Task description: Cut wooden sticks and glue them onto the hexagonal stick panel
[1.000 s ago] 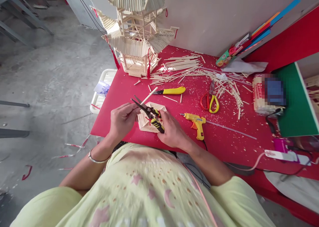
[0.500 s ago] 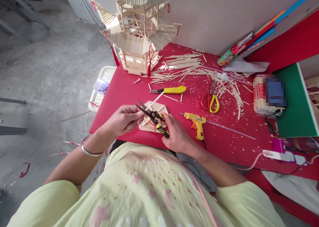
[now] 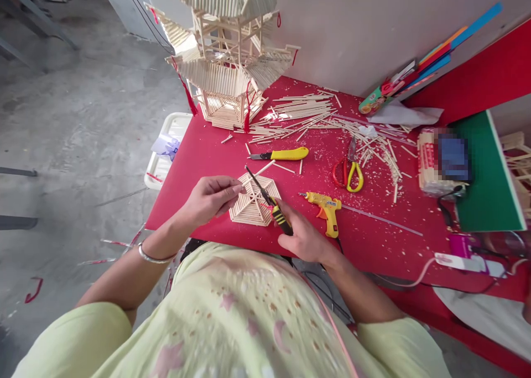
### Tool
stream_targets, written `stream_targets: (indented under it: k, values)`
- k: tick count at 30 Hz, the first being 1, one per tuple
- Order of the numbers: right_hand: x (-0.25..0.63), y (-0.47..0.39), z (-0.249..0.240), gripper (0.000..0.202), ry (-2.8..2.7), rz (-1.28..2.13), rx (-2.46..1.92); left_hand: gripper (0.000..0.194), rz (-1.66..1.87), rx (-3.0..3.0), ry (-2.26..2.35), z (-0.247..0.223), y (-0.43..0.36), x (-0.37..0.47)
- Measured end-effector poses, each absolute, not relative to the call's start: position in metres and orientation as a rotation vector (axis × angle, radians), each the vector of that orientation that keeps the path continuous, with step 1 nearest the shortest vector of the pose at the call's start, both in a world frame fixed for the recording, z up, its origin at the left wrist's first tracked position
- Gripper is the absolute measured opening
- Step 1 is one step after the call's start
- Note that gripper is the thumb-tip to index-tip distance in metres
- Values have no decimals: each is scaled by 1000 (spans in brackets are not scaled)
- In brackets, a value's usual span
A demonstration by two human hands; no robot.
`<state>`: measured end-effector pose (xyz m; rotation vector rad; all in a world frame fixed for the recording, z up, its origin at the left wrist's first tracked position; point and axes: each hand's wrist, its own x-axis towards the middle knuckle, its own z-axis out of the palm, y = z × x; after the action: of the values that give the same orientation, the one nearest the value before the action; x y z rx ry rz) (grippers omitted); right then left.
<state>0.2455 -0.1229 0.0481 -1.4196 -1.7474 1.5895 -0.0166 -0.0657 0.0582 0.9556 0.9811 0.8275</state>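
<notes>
My right hand [image 3: 305,231] is wrapped round the black-and-yellow handles of scissors [image 3: 282,219]. Their dark blades point up and left, and look closed together. My left hand [image 3: 218,197] is closed in a pinch just left of the blades; whatever its fingertips hold is too small to make out. Below both hands, a hexagonal panel of pale wooden sticks [image 3: 244,215] lies flat on the red tabletop [image 3: 194,168]. A loose stick [image 3: 265,168] touches or lies close to its upper edge. Beyond it rests a yellow utility knife [image 3: 290,154].
A tall stick pagoda [image 3: 224,74] with red tassels stands at the back left. Loose sticks [image 3: 302,108] and chips are scattered behind. To the right lie red-and-yellow-handled pliers [image 3: 352,171], a yellow glue gun [image 3: 327,208], a bundled pack [image 3: 427,159] and a power strip [image 3: 460,261].
The scissors have moved right, away from my left fingers, and their blades have come together. My right hand has shifted slightly right and down, uncovering more of the hexagonal panel.
</notes>
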Motion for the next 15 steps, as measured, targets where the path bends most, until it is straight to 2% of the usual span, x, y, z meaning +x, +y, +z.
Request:
stream_targets:
  k: [3, 5, 8, 11, 15]
  values:
    - [244, -123, 48, 55, -1181, 2209, -1059, 34, 897, 1140, 869, 44, -58, -21]
    - [241, -121, 47, 55, -829, 2421, -807, 34, 953, 1287, 882, 31, -43, -24]
    - [237, -111, 46, 61, -637, 2439, -772, 30, 1065, 1667, 1334, 8, -5, -27]
    - [234, -101, 45, 61, -641, 2400, -958, 23, 960, 2017, 1590, -7, 32, -25]
    - [236, -99, 45, 49, -825, 2308, -1213, 45, 890, 1708, 1556, -1, 50, -23]
